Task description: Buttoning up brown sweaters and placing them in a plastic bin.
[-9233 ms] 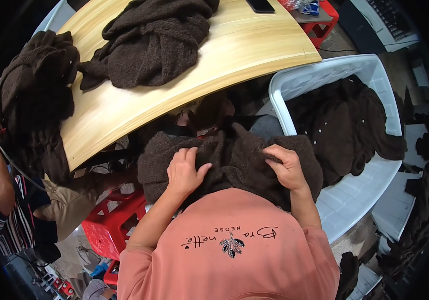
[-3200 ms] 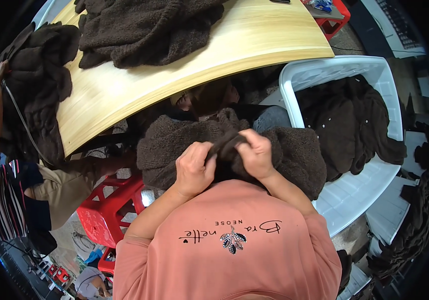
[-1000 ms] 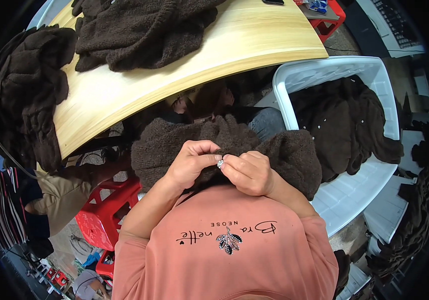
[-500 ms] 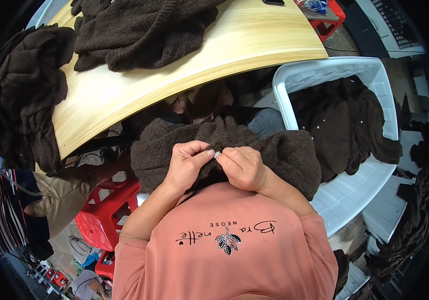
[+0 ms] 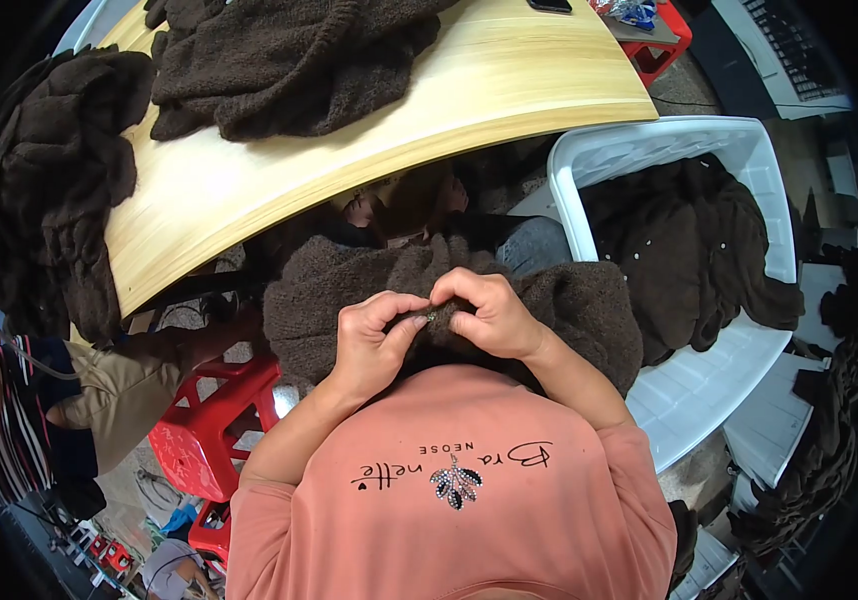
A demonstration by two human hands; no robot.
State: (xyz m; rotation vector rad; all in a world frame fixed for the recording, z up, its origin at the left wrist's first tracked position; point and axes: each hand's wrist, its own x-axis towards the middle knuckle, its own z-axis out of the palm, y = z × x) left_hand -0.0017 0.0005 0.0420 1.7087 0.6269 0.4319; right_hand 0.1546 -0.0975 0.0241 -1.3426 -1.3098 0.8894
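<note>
A dark brown fuzzy knit garment (image 5: 314, 295) lies bunched across my lap. My left hand (image 5: 371, 338) is closed, thumb and index finger pinching the knit beside a small shiny button (image 5: 432, 317). On the button's other side, my right hand (image 5: 494, 312) is curled, its fingertips gripping the same knit, with the index finger bent over the top and the thumb below. The two hands nearly meet at the button. Part of the garment is hidden under my hands and forearms.
Brown knitwear (image 5: 289, 75) is heaped on the wooden table (image 5: 509, 80) ahead, beside a phone (image 5: 550, 5). At right, a white plastic tub (image 5: 689, 425) holds dark garments with light buttons. A red stool (image 5: 204, 440) and a seated person (image 5: 124, 395) are at left.
My right hand has shifted its grip, its index finger lifting higher and its thumb separating below. The shiny button looks darker and more covered. My left hand stays in nearly the same place.
</note>
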